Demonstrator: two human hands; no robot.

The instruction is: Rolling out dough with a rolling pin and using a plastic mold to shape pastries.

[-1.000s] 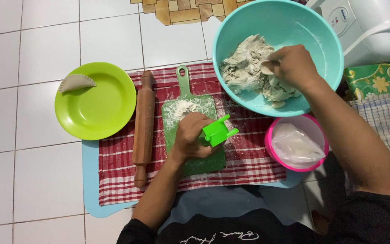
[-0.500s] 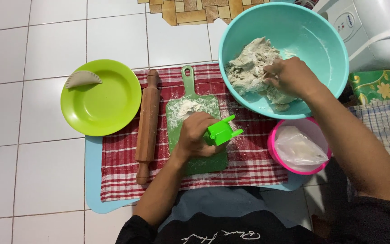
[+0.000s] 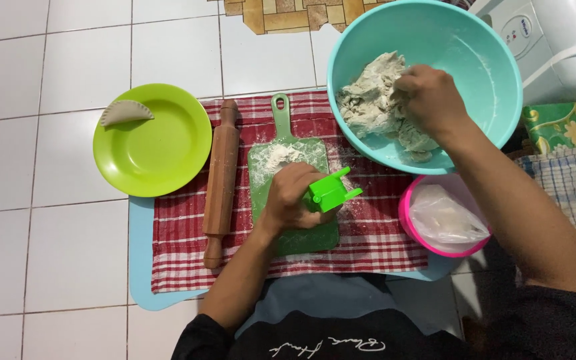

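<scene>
Your right hand (image 3: pixel 428 100) is down in the big teal bowl (image 3: pixel 495 60) at the far right, fingers curled and pinching into the lump of pale, floury dough (image 3: pixel 371 103) that lies against the bowl's left side. Your left hand (image 3: pixel 291 200) is closed around a small bright green plastic mould (image 3: pixel 331 192), held over the floured green cutting board (image 3: pixel 288 160) in the middle.

The board lies on a red-and-white checked cloth (image 3: pixel 181 247), which is spread over a light blue mat (image 3: pixel 143 267). A wooden rolling pin (image 3: pixel 221 180) lies on the cloth just left of the board. Further left, a lime green plate (image 3: pixel 161 153) holds one folded dumpling (image 3: pixel 126 112) at its far edge.

To the near right, a pink bowl (image 3: pixel 405 217) holds a crumpled clear plastic bag (image 3: pixel 445 217). Everything sits on a white tiled floor (image 3: pixel 41 167); a white appliance (image 3: pixel 555 40) stands at the far right corner.
</scene>
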